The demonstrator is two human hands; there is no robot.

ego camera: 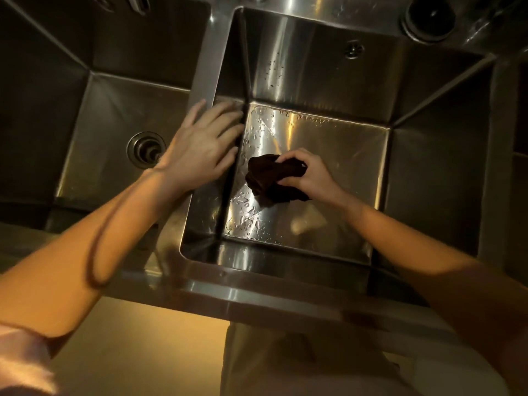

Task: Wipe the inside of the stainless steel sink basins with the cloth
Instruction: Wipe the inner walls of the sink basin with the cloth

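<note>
Currently, head view: right hand (pixel 310 174) has its grip clamped on the bunched dark cloth (pixel 271 178), pressed to the floor of the middle basin (pixel 343 155). Cloth sticks out left of the grip, toward the beaded water (pixel 251 212) along the left wall. Left hand (pixel 200 144) lies flat, fingers straight, on the divider (pixel 205 67). Right hand is nearer; next stroke likely goes left.

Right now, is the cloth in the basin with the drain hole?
No, the right hand grips the dark cloth in the middle basin; the drain is in the left basin.
</note>
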